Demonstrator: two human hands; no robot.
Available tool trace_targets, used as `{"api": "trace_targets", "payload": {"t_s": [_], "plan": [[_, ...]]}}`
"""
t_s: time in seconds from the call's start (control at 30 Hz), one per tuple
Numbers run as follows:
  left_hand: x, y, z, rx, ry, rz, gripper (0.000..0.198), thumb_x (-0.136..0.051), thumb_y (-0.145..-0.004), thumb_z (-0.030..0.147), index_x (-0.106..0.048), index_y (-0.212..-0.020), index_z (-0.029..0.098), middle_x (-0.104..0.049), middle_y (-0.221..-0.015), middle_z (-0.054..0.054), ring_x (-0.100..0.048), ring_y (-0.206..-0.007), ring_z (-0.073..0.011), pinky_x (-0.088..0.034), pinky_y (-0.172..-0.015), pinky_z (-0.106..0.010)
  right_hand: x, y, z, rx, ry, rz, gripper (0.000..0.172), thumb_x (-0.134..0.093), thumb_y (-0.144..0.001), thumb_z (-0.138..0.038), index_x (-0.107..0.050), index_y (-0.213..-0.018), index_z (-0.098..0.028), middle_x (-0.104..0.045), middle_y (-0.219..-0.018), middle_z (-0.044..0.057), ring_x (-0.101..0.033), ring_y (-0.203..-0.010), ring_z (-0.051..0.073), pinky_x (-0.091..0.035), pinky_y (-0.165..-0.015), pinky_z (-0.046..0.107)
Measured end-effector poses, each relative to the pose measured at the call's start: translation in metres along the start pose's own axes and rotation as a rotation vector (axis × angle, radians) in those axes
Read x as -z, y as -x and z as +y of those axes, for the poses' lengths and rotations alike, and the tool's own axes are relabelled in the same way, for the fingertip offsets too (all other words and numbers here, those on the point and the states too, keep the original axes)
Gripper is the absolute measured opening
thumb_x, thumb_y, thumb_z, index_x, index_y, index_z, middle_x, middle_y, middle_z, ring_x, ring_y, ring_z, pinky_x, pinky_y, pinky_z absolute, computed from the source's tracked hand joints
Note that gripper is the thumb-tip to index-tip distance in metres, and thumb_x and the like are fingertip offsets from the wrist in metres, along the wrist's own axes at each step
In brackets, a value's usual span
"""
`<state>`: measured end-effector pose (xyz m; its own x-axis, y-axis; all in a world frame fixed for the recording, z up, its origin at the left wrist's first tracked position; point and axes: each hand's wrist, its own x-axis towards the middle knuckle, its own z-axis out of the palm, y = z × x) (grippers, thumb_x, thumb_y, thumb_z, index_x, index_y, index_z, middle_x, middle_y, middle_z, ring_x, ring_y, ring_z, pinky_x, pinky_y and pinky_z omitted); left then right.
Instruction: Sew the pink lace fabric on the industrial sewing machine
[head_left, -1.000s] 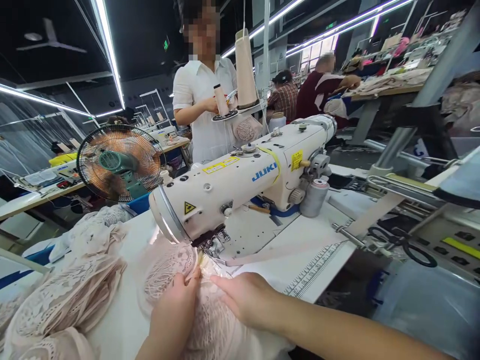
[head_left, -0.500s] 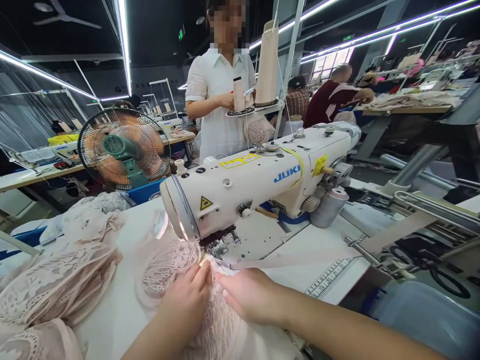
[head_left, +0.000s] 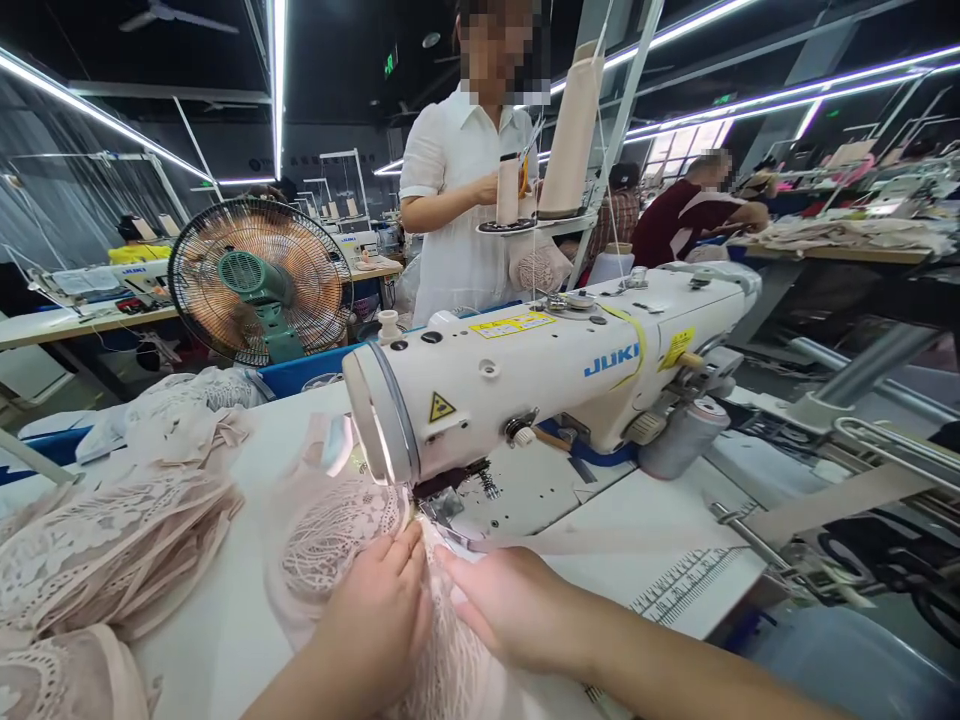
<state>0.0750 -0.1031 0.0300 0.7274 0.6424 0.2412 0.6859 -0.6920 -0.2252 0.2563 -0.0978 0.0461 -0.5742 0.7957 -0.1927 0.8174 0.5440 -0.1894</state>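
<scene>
A pale pink lace bra (head_left: 330,535) lies under the head of a white sewing machine (head_left: 480,385), one moulded cup spread flat to the left of the needle area. My left hand (head_left: 379,605) presses on the bra just in front of the presser foot, fingers close together along the edge. To its right, my right hand (head_left: 517,605) pinches the lace between thumb and curled fingers. A narrow pale elastic band (head_left: 600,540) runs from the right towards the needle area. The machine head and my fingers hide the needle and the stitched spot.
Stacked pink lace bra pieces (head_left: 112,540) lie at left on the table. Behind stands a fan (head_left: 259,280). A person in white (head_left: 465,200) stands beyond the machine, near thread cones (head_left: 574,130). A grey thread spool (head_left: 682,437) and metal guide rods (head_left: 757,545) are at right.
The camera view has turned a little, so the machine appears farther right. Both hands stay on the bra by the presser foot. Slightly more of the cup and fabric shows beyond my left hand.
</scene>
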Motion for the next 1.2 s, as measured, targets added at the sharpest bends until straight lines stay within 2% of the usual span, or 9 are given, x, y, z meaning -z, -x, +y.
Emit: {"api": "trace_targets", "payload": {"t_s": [0.1, 0.23, 0.33, 0.43, 0.7, 0.8, 0.97, 1.07, 1.2], "plan": [[-0.013, -0.002, 0.002, 0.184, 0.057, 0.014, 0.043, -0.035, -0.09, 0.026, -0.06, -0.119, 0.006, -0.063, -0.121, -0.016, -0.063, -0.103, -0.0288, -0.055, -0.084, -0.042, 0.002, -0.002, -0.003, -0.033, -0.008, 0.011, 0.054, -0.041, -0.087, -0.027, -0.041, -0.139, -0.013, -0.07, -0.091, 0.015, -0.065, -0.079, 0.029, -0.046, -0.062, 0.034], [-0.029, -0.004, 0.007, 0.326, 0.132, 0.094, 0.04, -0.037, -0.089, 0.025, -0.061, -0.117, 0.011, -0.065, -0.119, -0.013, -0.059, -0.106, -0.029, -0.053, -0.086, -0.044, 0.007, -0.004, -0.006, -0.089, -0.017, -0.079, 0.06, -0.046, -0.084, -0.021, -0.035, -0.142, -0.013, -0.069, -0.1, 0.015, -0.065, -0.083, 0.031, -0.047, -0.064, 0.036], [-0.031, -0.006, 0.011, 0.401, 0.176, 0.098, 0.036, -0.04, -0.087, 0.024, -0.062, -0.114, 0.015, -0.064, -0.12, -0.012, -0.057, -0.109, -0.0286, -0.05, -0.089, -0.046, 0.007, -0.005, -0.006, -0.103, -0.015, -0.094, 0.064, -0.049, -0.08, -0.019, -0.035, -0.143, -0.014, -0.069, -0.1, 0.016, -0.065, -0.085, 0.032, -0.046, -0.064, 0.036], [-0.026, -0.008, 0.014, 0.459, 0.236, 0.03, 0.036, -0.041, -0.087, 0.024, -0.061, -0.115, 0.015, -0.062, -0.119, -0.013, -0.055, -0.11, -0.0285, -0.048, -0.09, -0.046, 0.007, -0.004, -0.006, -0.112, -0.023, -0.103, 0.063, -0.048, -0.081, -0.019, -0.035, -0.143, -0.015, -0.069, -0.1, 0.014, -0.065, -0.086, 0.03, -0.046, -0.065, 0.035], [-0.024, -0.014, 0.014, 0.464, 0.235, -0.109, 0.043, -0.033, -0.092, 0.026, -0.054, -0.126, 0.012, -0.058, -0.123, -0.016, -0.052, -0.111, -0.0307, -0.047, -0.088, -0.048, 0.003, -0.011, -0.003, -0.119, 0.004, -0.086, 0.062, -0.043, -0.086, -0.023, -0.03, -0.145, -0.014, -0.071, -0.091, 0.014, -0.066, -0.077, 0.031, -0.042, -0.059, 0.034], [-0.026, -0.014, 0.014, 0.453, 0.221, -0.082, 0.041, -0.034, -0.091, 0.024, -0.057, -0.123, 0.011, -0.06, -0.119, -0.016, -0.054, -0.107, -0.0295, -0.048, -0.086, -0.046, 0.004, -0.011, -0.003, -0.123, 0.014, -0.07, 0.058, -0.041, -0.088, -0.026, -0.032, -0.145, -0.015, -0.071, -0.09, 0.013, -0.066, -0.076, 0.029, -0.042, -0.059, 0.033], [-0.035, -0.012, 0.016, 0.358, 0.118, 0.062, 0.04, -0.038, -0.089, 0.023, -0.062, -0.117, 0.005, -0.063, -0.119, -0.018, -0.055, -0.109, -0.0314, -0.047, -0.092, -0.047, 0.006, -0.009, -0.006, -0.132, 0.005, -0.07, 0.059, -0.045, -0.086, -0.022, -0.035, -0.143, -0.013, -0.07, -0.098, 0.014, -0.066, -0.08, 0.03, -0.046, -0.063, 0.035], [-0.038, -0.012, 0.018, 0.347, 0.07, 0.052, 0.041, -0.036, -0.089, 0.023, -0.062, -0.116, 0.004, -0.063, -0.119, -0.018, -0.055, -0.11, -0.0317, -0.047, -0.092, -0.046, 0.006, -0.01, -0.007, -0.143, 0.01, -0.078, 0.061, -0.049, -0.083, -0.018, -0.035, -0.143, -0.013, -0.07, -0.099, 0.014, -0.066, -0.079, 0.029, -0.046, -0.063, 0.034], [-0.033, -0.013, 0.02, 0.416, 0.081, 0.002, 0.042, -0.037, -0.089, 0.022, -0.061, -0.119, 0.008, -0.06, -0.122, -0.016, -0.054, -0.112, -0.0299, -0.049, -0.091, -0.042, 0.006, -0.013, -0.006, -0.159, -0.001, -0.118, 0.066, -0.052, -0.081, -0.018, -0.033, -0.144, -0.016, -0.071, -0.094, 0.011, -0.066, -0.075, 0.027, -0.044, -0.056, 0.031]]}}
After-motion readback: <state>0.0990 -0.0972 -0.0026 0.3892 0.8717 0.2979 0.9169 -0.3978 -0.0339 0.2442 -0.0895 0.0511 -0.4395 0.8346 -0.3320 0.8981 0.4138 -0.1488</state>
